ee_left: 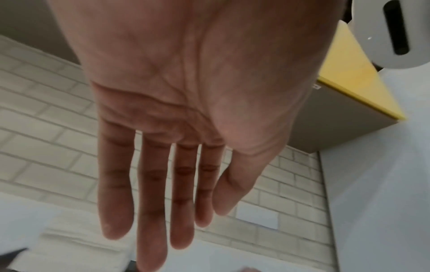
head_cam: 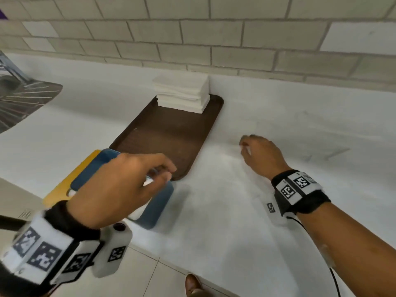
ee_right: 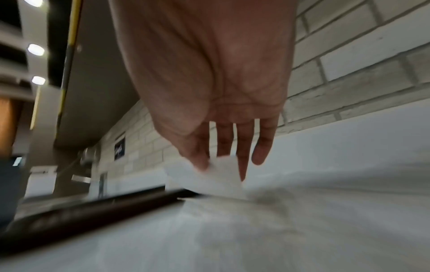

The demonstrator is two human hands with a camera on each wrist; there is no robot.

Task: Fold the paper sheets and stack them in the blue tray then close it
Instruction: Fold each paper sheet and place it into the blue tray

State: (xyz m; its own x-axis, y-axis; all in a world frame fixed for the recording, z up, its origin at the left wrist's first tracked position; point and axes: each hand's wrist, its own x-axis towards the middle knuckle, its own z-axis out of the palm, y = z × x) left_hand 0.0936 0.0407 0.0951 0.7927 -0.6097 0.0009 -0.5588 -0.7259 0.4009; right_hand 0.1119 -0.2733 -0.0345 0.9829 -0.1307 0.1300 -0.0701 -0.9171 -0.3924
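Closest to the person, the left hand (head_cam: 120, 187) hangs over the blue tray (head_cam: 159, 202), fingers (ee_left: 151, 211) straight and spread, not gripping anything. The blue tray sits at the front left of the white counter (head_cam: 235, 211), on top of a yellow board (head_cam: 64, 185), its long side running diagonally from near-left out toward the far right. There's something white inside it, but the hand covers most of it.

A bit further out, the right hand (head_cam: 262, 156) is down on the counter pinching a small white paper sheet (ee_right: 216, 176) between thumb and fingers, right of the brown tray (head_cam: 171, 136).

The brown tray runs lengthwise toward the brick wall (head_cam: 192, 39), with a stack of white paper (head_cam: 182, 93) on its far end.
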